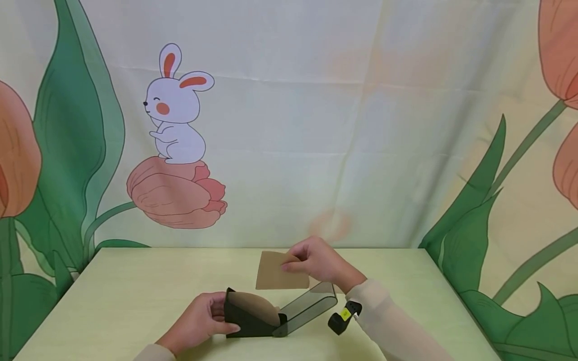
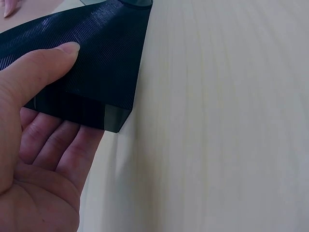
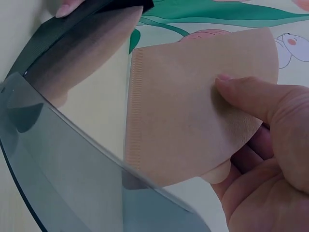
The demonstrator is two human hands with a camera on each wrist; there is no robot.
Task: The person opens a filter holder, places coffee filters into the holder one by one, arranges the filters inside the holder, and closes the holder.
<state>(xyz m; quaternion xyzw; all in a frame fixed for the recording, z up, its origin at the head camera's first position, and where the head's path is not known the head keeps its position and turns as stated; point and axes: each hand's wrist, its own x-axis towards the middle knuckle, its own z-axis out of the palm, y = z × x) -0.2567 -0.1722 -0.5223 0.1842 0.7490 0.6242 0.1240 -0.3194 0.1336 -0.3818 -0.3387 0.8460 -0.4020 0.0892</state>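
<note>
My left hand [image 1: 198,321] grips a black holder [image 1: 250,325] with a ribbed side, thumb over the near side and fingers beneath its end in the left wrist view. Brown coffee filter papers [image 1: 258,305] stand inside that holder. Its smoky clear lid [image 1: 309,307] is swung open toward the right. Above and behind the lid, my right hand [image 1: 318,261] pinches a brown paper coffee filter [image 3: 178,111] between thumb and fingers. The filter has a crimped edge and a small tab sticking out at its lower side in the right wrist view.
A pale wooden table [image 1: 135,286] lies under the holder. Behind it hangs a cloth backdrop [image 1: 289,125] printed with a rabbit and tulips. A small black camera [image 1: 344,317] with a yellow label is worn at my right wrist, close to the lid.
</note>
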